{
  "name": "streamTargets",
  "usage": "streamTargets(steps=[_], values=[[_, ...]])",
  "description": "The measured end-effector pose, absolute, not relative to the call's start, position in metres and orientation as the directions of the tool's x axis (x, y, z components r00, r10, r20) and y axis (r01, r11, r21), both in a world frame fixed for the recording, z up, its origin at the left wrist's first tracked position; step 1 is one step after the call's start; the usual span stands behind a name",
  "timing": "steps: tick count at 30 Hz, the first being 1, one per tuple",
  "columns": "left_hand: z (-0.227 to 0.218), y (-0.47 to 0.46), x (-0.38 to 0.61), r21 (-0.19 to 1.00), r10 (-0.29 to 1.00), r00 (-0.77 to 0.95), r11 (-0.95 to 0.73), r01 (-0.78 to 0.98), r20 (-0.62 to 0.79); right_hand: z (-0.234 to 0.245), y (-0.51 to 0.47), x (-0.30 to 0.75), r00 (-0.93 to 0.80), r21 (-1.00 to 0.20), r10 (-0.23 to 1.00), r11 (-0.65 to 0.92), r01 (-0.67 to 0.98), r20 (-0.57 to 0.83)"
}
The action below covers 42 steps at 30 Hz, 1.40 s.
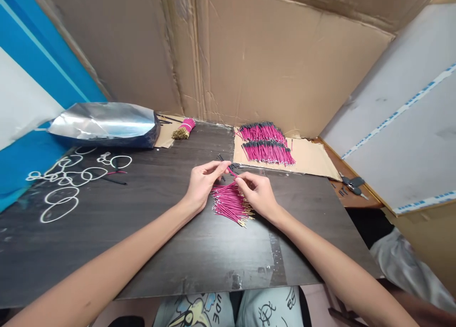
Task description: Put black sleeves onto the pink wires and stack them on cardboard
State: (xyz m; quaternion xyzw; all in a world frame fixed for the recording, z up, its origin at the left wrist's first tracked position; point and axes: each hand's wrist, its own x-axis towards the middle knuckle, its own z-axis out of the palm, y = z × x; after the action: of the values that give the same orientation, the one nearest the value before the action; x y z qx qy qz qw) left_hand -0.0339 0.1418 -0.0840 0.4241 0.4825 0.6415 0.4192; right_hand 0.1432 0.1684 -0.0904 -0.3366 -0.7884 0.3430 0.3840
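Observation:
A short pink wire [232, 172] spans the gap between my two hands, over the middle of the table. My left hand [204, 183] is closed, thumb and fingers pinching its upper left end. The fingertips of my right hand [259, 193] pinch the other end. Whether a black sleeve is also in my left fingertips cannot be made out. Just below my hands lies a pile of pink wires [230, 204] with bare, gold-coloured tips at the lower right. Small black tube pieces [234, 166] are scattered behind my fingers, partly hidden by them.
Two rows of pink wires with black ends [269, 152] rest on a cardboard sheet [313, 157]. A banded wire bundle [185, 127] lies further back, beside a silver bag [107, 123]. White rubber bands [62, 196] spread at left; black-handled scissors [353, 184] lie at right. Cardboard walls [278, 56] close the back.

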Motion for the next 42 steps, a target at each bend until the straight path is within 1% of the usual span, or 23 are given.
streamTargets(steps=[5, 7, 9, 11, 13, 15, 16, 18, 20, 23, 27, 32, 35, 38, 40, 42], values=[[-0.083, 0.143, -0.034, 0.981, 0.951, -0.283, -0.160, -0.109, 0.123, -0.091, 0.169, 0.143, -0.470, -0.760, 0.775, 0.586, 0.283, 0.422], [-0.083, 0.144, -0.037, 0.988, 0.956, -0.269, -0.142, -0.064, 0.120, -0.089, 0.174, 0.147, -0.411, -0.740, 0.791, 0.591, 0.320, 0.454], [-0.084, 0.145, -0.042, 0.990, 0.955, -0.260, -0.139, 0.032, 0.143, -0.087, 0.185, 0.155, -0.305, -0.717, 0.818, 0.575, 0.394, 0.488], [-0.085, 0.148, -0.047, 0.964, 0.942, -0.258, -0.162, 0.211, 0.215, -0.085, 0.200, 0.170, -0.208, -0.684, 0.844, 0.525, 0.506, 0.494], [-0.086, 0.150, -0.053, 0.871, 0.914, -0.234, -0.201, 0.448, 0.332, -0.082, 0.216, 0.187, -0.126, -0.628, 0.874, 0.431, 0.648, 0.469], [-0.088, 0.152, -0.057, 0.732, 0.883, -0.174, -0.235, 0.640, 0.436, -0.080, 0.232, 0.206, -0.034, -0.526, 0.902, 0.282, 0.803, 0.431], [-0.088, 0.152, -0.058, 0.670, 0.874, -0.139, -0.247, 0.700, 0.466, -0.078, 0.239, 0.215, 0.009, -0.469, 0.908, 0.208, 0.858, 0.420], [-0.090, 0.153, -0.059, 0.592, 0.869, -0.086, -0.256, 0.764, 0.487, -0.076, 0.249, 0.229, 0.083, -0.377, 0.914, 0.080, 0.923, 0.397], [-0.092, 0.154, -0.059, 0.557, 0.871, -0.065, -0.252, 0.792, 0.486, -0.073, 0.255, 0.239, 0.132, -0.316, 0.920, -0.009, 0.949, 0.370], [-0.092, 0.153, -0.059, 0.544, 0.871, -0.044, -0.265, 0.797, 0.489, -0.072, 0.259, 0.246, 0.151, -0.266, 0.938, -0.066, 0.962, 0.313], [-0.088, 0.153, -0.057, 0.495, 0.864, 0.075, -0.354, 0.793, 0.498, -0.074, 0.262, 0.248, 0.129, -0.257, 0.955, -0.058, 0.965, 0.269], [-0.086, 0.152, -0.056, 0.430, 0.858, 0.243, -0.449, 0.783, 0.453, -0.077, 0.264, 0.249, 0.108, -0.266, 0.951, -0.029, 0.964, 0.289], [-0.088, 0.152, -0.055, 0.406, 0.852, 0.308, -0.482, 0.776, 0.423, -0.078, 0.264, 0.250, 0.102, -0.265, 0.950, -0.021, 0.964, 0.295], [-0.089, 0.152, -0.054, 0.412, 0.852, 0.273, -0.466, 0.783, 0.446, -0.079, 0.264, 0.251, 0.097, -0.262, 0.954, -0.020, 0.965, 0.284], [-0.090, 0.152, -0.055, 0.446, 0.862, 0.170, -0.404, 0.799, 0.477, -0.079, 0.265, 0.252, 0.106, -0.254, 0.954, -0.033, 0.967, 0.280], [-0.090, 0.154, -0.059, 0.504, 0.871, 0.031, -0.312, 0.806, 0.490, -0.080, 0.264, 0.250, 0.103, -0.246, 0.951, -0.029, 0.969, 0.293]])
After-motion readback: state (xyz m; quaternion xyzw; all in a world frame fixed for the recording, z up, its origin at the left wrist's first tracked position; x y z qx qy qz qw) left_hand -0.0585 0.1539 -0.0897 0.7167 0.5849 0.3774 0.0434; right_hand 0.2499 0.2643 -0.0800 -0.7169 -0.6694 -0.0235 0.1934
